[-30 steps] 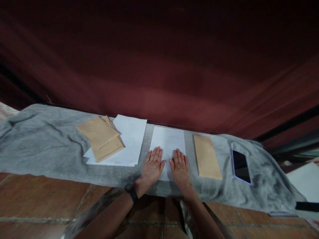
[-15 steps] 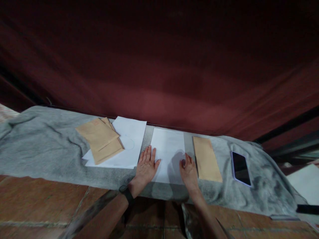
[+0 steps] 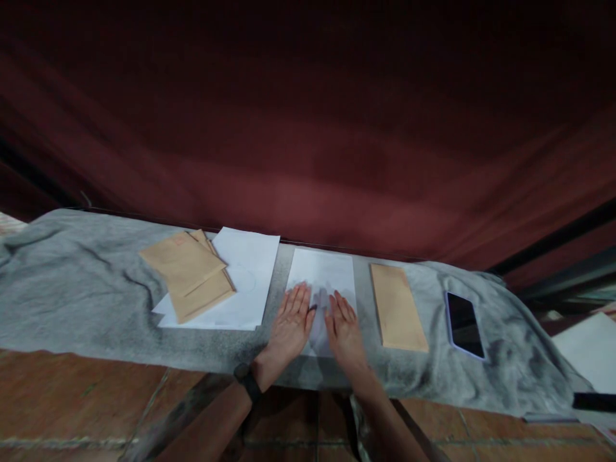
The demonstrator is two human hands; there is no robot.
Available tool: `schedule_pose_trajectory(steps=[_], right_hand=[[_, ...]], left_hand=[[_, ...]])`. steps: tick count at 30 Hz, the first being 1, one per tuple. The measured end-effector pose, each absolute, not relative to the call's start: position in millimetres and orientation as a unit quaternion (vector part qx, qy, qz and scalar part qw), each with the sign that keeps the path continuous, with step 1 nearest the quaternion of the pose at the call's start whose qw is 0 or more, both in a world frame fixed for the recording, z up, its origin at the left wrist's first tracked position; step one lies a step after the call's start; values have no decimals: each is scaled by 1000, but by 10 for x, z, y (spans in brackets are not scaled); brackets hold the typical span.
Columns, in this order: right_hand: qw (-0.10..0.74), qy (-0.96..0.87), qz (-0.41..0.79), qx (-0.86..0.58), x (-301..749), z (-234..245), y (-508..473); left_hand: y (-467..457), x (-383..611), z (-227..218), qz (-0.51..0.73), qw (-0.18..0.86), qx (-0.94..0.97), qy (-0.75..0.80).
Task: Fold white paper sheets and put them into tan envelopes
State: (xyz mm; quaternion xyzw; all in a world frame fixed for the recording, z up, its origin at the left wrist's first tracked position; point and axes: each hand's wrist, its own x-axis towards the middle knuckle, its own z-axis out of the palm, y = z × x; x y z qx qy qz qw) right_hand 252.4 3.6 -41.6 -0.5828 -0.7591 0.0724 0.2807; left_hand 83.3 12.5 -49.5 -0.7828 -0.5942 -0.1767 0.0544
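A sheet of white paper (image 3: 323, 262) lies flat in front of me on a grey cloth. My left hand (image 3: 291, 321) rests palm down on its left part, fingers stretched out. On the right part lies my right hand (image 3: 344, 327), also flat with its fingers extended. A narrow gap of paper shows between the two hands. Just right of the sheet is a brown envelope (image 3: 398, 308). To the left, several brown envelopes (image 3: 185, 266) overlap on top of more white sheets (image 3: 255, 276).
The grey cloth (image 3: 96, 282) covers a long, low surface against a dark red curtain-like backdrop (image 3: 308, 160). A phone with a purple edge (image 3: 464, 326) lies to the right. Tiled floor (image 3: 86, 404) runs along the front, and a white surface (image 3: 590, 350) stands at far right.
Both hands have moved inward over the sheet, closer to each other. My right hand, bent at the sheet's right edge before, now lies flat with fingers straight.
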Motion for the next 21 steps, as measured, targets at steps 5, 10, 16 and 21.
schedule_pose_trajectory(steps=[5, 10, 16, 21], right_hand=[[232, -773, 81, -585, 2261, -505, 24], [209, -770, 33, -601, 2231, -593, 14], [215, -768, -44, -602, 2386, -693, -25], [232, -751, -104, -610, 2566, -754, -44]], left_hand=[[90, 998, -589, -135, 36, -824, -549], [66, 965, -652, -119, 42, -813, -569], [48, 841, -608, -145, 62, -783, -602], [35, 714, -623, -161, 65, -755, -632]])
